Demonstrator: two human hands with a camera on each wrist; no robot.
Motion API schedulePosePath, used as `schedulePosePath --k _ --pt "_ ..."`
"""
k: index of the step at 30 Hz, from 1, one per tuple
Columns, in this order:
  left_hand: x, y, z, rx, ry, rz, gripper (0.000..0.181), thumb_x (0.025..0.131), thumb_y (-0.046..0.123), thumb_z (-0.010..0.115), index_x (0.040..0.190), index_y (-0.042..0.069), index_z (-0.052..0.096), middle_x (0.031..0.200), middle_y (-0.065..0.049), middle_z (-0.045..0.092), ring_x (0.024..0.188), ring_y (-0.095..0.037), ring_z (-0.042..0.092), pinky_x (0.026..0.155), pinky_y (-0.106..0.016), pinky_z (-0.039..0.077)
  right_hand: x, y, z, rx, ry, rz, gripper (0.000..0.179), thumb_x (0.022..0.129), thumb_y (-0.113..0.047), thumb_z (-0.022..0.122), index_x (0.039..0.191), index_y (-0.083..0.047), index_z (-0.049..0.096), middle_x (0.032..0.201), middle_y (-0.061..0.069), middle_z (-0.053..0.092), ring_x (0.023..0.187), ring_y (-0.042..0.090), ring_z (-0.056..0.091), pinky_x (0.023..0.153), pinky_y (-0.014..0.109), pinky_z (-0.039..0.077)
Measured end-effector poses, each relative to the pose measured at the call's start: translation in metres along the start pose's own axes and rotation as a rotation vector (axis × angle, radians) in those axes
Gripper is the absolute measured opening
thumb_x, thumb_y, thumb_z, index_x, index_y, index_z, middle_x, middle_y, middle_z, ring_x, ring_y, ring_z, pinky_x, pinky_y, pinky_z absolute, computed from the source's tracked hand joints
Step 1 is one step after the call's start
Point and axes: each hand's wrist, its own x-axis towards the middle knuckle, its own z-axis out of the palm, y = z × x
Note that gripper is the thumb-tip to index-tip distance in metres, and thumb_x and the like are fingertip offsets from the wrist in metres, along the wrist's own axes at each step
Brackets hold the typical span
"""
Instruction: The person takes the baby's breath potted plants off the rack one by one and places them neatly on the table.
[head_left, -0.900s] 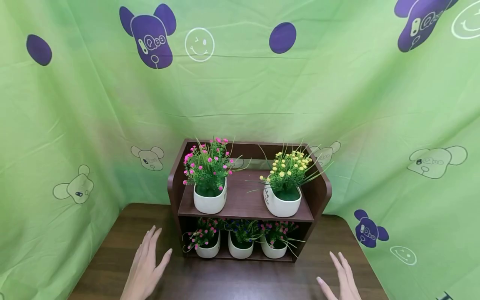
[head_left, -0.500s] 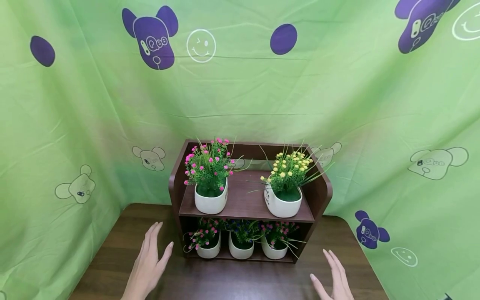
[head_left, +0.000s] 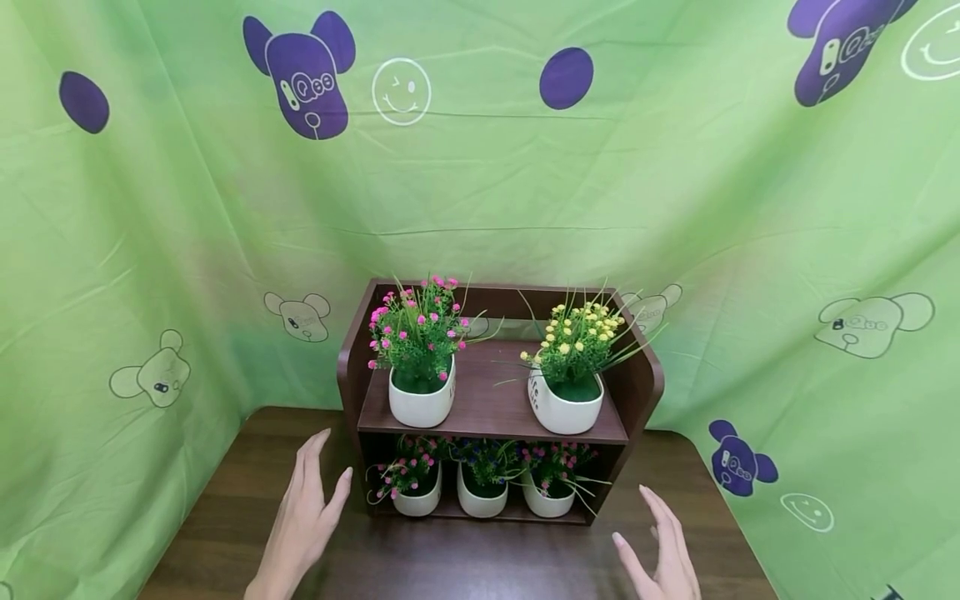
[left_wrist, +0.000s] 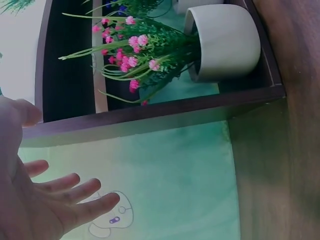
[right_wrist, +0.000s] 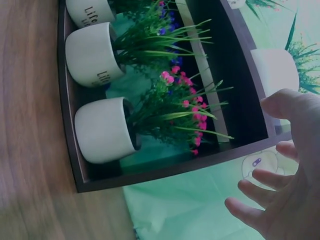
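Note:
My left hand (head_left: 298, 521) hovers over the table at the shelf's left front, fingers spread, thumb apart, holding nothing. On the other side my right hand (head_left: 663, 554) is held the same way, lower in the head view. Between them stands a dark brown two-tier shelf (head_left: 491, 387). Its upper tier bears a white pot of pink flowers (head_left: 422, 408) at left and a white pot of yellow flowers (head_left: 566, 415) at right. Below sit a pink-flowered pot (head_left: 417, 500), a blue-flowered pot (head_left: 482, 502) and another pink-flowered pot (head_left: 548, 503). Both wrist views show fingers apart from the shelf's side panels.
The shelf stands on a dark wooden table (head_left: 480, 558) with rounded back corners. A green curtain (head_left: 480, 183) with purple and white cartoon prints hangs behind and along both sides. Thin grass blades stick out past the shelf's front and right side.
My left hand has moved slightly forward and toward the shelf. My right hand has shifted left and forward, closer to the shelf's right side. The shelf and pots have stayed in place.

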Motion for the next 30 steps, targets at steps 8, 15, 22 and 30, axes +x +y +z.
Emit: schedulePosePath --k 8,15,22,30 --pt "0.009 0.010 0.001 -0.048 0.036 -0.031 0.061 0.094 0.024 0.061 0.146 0.012 0.031 0.142 -0.009 0.039 0.125 -0.031 0.046 0.095 -0.048 0.039 0.005 0.000 0.010 0.040 0.190 -0.215 0.076 0.080 -0.002 0.075 0.146 -0.011 0.038 0.136 0.014 0.044 0.122 0.001 0.039 0.090 0.003 0.028" --pt "0.025 0.019 0.003 -0.089 0.097 -0.001 0.062 0.091 0.013 0.063 0.143 0.008 0.030 0.139 -0.018 0.040 0.117 -0.040 0.050 0.089 -0.055 0.042 0.012 -0.016 0.007 0.074 0.169 -0.192 0.075 0.084 -0.007 0.073 0.147 -0.016 0.035 0.136 0.012 0.044 0.119 0.001 0.039 0.089 0.002 0.029" --pt "0.037 0.025 0.009 -0.130 0.128 -0.010 0.065 0.090 0.013 0.065 0.144 0.012 0.028 0.134 -0.020 0.044 0.111 -0.036 0.055 0.086 -0.052 0.045 0.019 -0.026 0.010 0.110 0.162 -0.208 0.081 0.080 -0.004 0.076 0.148 -0.014 0.033 0.138 0.012 0.044 0.122 0.005 0.042 0.092 0.006 0.032" --pt "0.044 0.032 0.014 -0.137 0.173 0.016 0.065 0.089 0.010 0.065 0.142 0.008 0.029 0.135 -0.019 0.044 0.113 -0.039 0.053 0.086 -0.052 0.044 0.027 -0.039 0.013 0.153 0.163 -0.219 0.087 0.077 -0.002 0.078 0.149 -0.017 0.032 0.140 0.008 0.043 0.123 0.007 0.044 0.092 0.008 0.035"
